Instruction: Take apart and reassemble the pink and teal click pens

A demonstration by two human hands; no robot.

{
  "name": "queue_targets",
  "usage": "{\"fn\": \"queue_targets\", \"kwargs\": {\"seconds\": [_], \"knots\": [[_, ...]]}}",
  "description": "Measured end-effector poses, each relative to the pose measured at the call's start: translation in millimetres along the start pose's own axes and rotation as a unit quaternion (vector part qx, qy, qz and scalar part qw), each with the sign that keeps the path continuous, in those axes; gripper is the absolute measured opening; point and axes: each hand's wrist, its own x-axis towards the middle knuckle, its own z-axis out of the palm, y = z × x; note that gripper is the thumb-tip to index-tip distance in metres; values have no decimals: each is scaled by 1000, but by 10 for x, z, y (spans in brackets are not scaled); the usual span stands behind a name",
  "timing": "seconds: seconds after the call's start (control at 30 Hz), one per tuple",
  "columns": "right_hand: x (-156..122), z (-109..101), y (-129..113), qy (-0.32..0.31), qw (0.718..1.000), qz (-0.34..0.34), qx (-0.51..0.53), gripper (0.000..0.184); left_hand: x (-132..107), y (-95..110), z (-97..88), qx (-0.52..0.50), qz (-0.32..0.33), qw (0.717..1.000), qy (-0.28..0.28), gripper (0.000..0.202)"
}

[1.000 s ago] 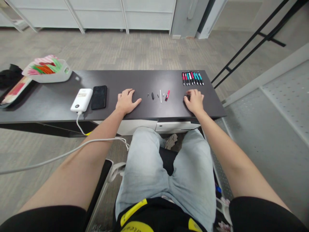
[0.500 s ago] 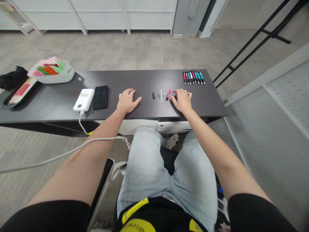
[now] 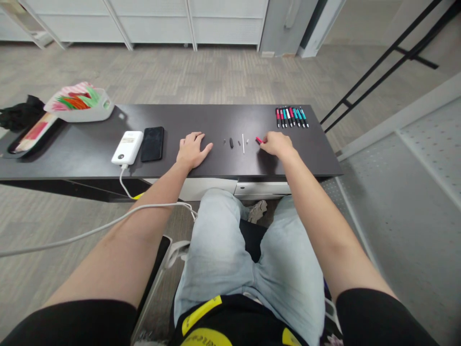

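Observation:
My left hand (image 3: 192, 150) lies flat on the dark table (image 3: 216, 166), fingers spread, holding nothing. My right hand (image 3: 277, 143) is pinched round a red pen barrel (image 3: 259, 140), whose end sticks out to the left of my fingers. Between my hands lie small pen parts in a row: a black grip piece (image 3: 231, 142), a thin white refill (image 3: 243, 143) and tiny bits beside them. A row of several red, white and teal pens (image 3: 291, 117) lies at the table's far right corner.
A white power bank (image 3: 125, 148) with a cable and a black phone (image 3: 152, 143) lie left of my left hand. A white basket (image 3: 81, 103) of coloured items and a dark tray (image 3: 27, 137) sit at the far left. My knees are under the table's front edge.
My right hand slid left from near the table's right side to the red pen barrel and closed on it. The left hand stayed put.

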Motion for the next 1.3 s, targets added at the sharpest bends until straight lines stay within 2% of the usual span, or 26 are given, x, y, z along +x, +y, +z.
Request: {"fn": "queue_targets", "kwargs": {"seconds": [0.1, 0.3, 0.43, 0.63, 0.7, 0.8, 1.03, 1.17, 1.3], "knots": [[2, -98, 51, 12, 999, -51, -2, 36, 2, -3, -2, -4, 0, 1000, -2, 75], [113, -297, 67, 112, 982, -151, -23, 30, 8, -21, 27, -12, 2, 1000, 7, 73], [288, -366, -49, 111, 974, -197, -9, 29, 7, -22, 42, -32, 1, 999, 17, 69], [486, -295, -208, 114, 966, -229, -46, 50, -4, -2, 39, -34, 0, 999, 18, 66], [500, -268, -235, 107, 964, -229, -84, 49, -7, 6, 33, -28, 2, 999, 17, 66], [487, -233, -249, 89, 966, -212, -116, 32, -6, 9, 32, -22, 4, 1000, 14, 67], [349, -109, -38, 51, 979, -184, -68, 2, 1, -1, 56, -28, 3, 999, 22, 66], [189, -8, 146, 51, 984, -170, -13, 27, 8, -11, 58, -32, 5, 999, 16, 67], [104, 138, 262, 73, 984, -136, 84, 30, 16, -32, 66, -34, 5, 999, 19, 67]]}}
